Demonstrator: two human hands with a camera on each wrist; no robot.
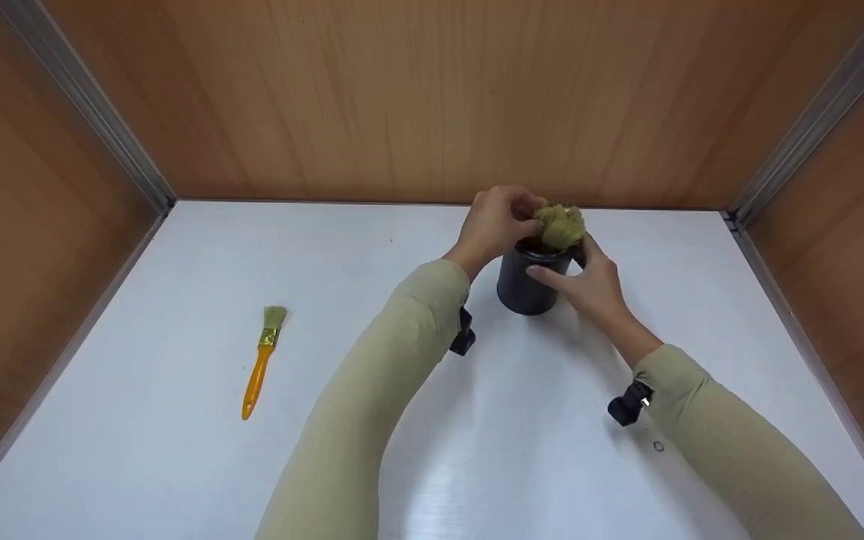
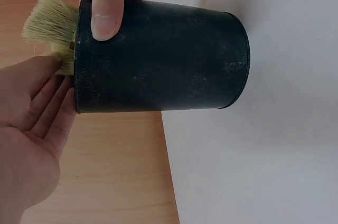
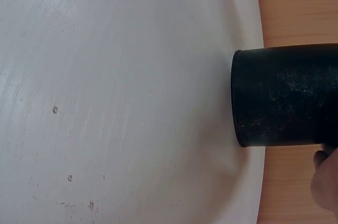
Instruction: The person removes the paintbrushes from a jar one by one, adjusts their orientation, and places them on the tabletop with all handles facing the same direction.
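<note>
White tabletop (image 1: 177,450), wood-panel walls (image 1: 402,90), metal corner strips (image 1: 87,97)

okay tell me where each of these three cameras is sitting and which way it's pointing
Head: worn on the head, looking forward and down at the white table; both sleeved forearms, left hand and right hand at the black cup, a yellow-handled brush apart to the left.
Left wrist: beside the cup, turned sideways; the left palm, the right hand's thumb and pale bristles show.
Right wrist: low over the table, facing the cup's base; only a bit of the right hand.
All three share the cup.
</note>
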